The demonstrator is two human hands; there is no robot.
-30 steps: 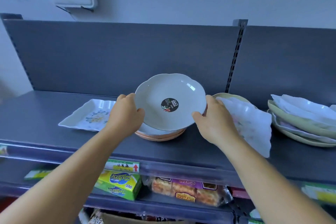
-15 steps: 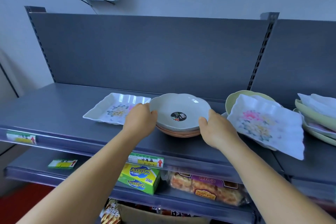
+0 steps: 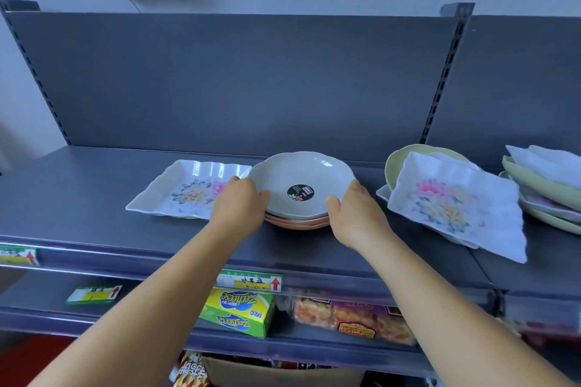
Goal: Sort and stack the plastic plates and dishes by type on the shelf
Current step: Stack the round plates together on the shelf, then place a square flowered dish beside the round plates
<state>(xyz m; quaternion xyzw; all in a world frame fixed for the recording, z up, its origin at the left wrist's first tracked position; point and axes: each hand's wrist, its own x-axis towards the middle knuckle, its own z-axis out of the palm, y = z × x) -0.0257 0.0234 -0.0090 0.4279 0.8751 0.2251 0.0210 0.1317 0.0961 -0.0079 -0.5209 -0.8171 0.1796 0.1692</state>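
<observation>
A pale grey scalloped round dish [image 3: 301, 179] with a black sticker lies on top of a short stack of orange dishes [image 3: 295, 223] in the middle of the grey shelf [image 3: 78, 198]. My left hand [image 3: 240, 201] grips its left rim and my right hand [image 3: 352, 214] grips its right rim. A white rectangular floral plate [image 3: 185, 190] lies flat just left of the stack. To the right, another white floral plate [image 3: 456, 201] leans tilted over a pale green round dish [image 3: 399, 157].
At the far right edge sits a mixed pile of green and white plates [image 3: 547, 188]. The shelf's grey back panel [image 3: 251, 78] rises behind everything. Below, a green box [image 3: 235, 311] and a snack packet [image 3: 352, 320] fill the lower shelf, and price labels line the front rail.
The grey dish, held tilted up above the stack a second ago, has come down flat onto the orange dishes. Both hands stay on its rim. The view has shifted left.
</observation>
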